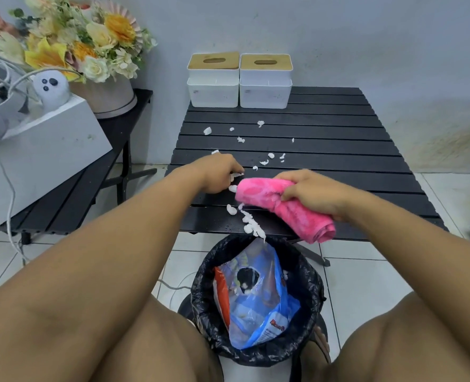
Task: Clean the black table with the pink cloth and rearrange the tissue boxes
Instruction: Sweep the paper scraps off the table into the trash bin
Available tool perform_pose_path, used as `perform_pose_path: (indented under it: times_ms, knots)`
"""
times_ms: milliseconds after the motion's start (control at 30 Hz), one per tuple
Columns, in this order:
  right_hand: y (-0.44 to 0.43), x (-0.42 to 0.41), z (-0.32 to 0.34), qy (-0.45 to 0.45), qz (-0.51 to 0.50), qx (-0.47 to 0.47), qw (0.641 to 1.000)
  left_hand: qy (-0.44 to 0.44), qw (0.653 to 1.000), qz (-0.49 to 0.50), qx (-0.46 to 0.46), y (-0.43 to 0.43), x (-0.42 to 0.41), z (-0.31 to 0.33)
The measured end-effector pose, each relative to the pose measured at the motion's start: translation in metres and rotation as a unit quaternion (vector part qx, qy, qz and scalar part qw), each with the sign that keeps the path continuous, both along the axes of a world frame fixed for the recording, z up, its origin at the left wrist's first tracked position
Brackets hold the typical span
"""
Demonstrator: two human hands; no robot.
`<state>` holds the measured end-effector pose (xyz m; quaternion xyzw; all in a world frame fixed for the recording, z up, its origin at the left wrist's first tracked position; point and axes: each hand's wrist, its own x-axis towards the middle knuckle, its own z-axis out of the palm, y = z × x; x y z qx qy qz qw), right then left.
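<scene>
The black slatted table (338,150) fills the middle of the head view. Two white tissue boxes with wooden lids stand side by side at its far left edge, the left box (214,81) touching the right box (266,81). White tissue scraps (251,226) lie scattered over the slats and pile at the near edge. My right hand (311,193) grips a rolled pink cloth (297,210) near the front edge. My left hand (218,172) rests on the table just left of the cloth, its fingers curled over small scraps.
A bin (256,299) lined with a black bag stands on the tiled floor below the table's near edge, holding a blue wrapper. To the left, a second black table (71,194) bears a white box (43,150), cables and a flower pot (107,97). My knees frame the bin.
</scene>
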<state>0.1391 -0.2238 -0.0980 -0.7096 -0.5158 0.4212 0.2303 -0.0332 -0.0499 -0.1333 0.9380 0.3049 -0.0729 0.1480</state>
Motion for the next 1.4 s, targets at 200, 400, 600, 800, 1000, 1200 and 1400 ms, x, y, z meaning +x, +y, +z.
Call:
perform_pose_path:
  times_ms: [200,400,600,800,1000,1200,1400]
  knots:
    - [0.019,0.024,0.010,0.062,-0.086,0.065,0.992,-0.063,0.996,0.048,-0.038,0.000,-0.010,0.005]
    - [0.065,0.044,0.003,-0.038,-0.164,0.124,0.978,-0.090,0.991,0.099,0.014,0.009,-0.018,0.005]
    - [0.104,0.064,-0.008,-0.130,-0.216,0.136,0.958,-0.110,0.982,0.143,0.059,0.022,-0.026,-0.003]
    - [0.152,0.092,-0.014,-0.161,-0.241,0.129,0.948,-0.138,0.974,0.163,0.078,0.033,-0.028,-0.017]
    - [0.204,0.105,-0.012,-0.185,-0.225,0.119,0.949,-0.154,0.967,0.189,0.070,0.051,-0.027,-0.024]
    - [0.218,0.092,-0.034,-0.156,-0.138,0.104,0.973,-0.150,0.967,0.195,0.065,0.057,-0.029,-0.030]
    - [0.193,0.078,-0.031,-0.107,-0.047,0.100,0.988,-0.131,0.969,0.199,0.060,0.049,-0.028,-0.028]
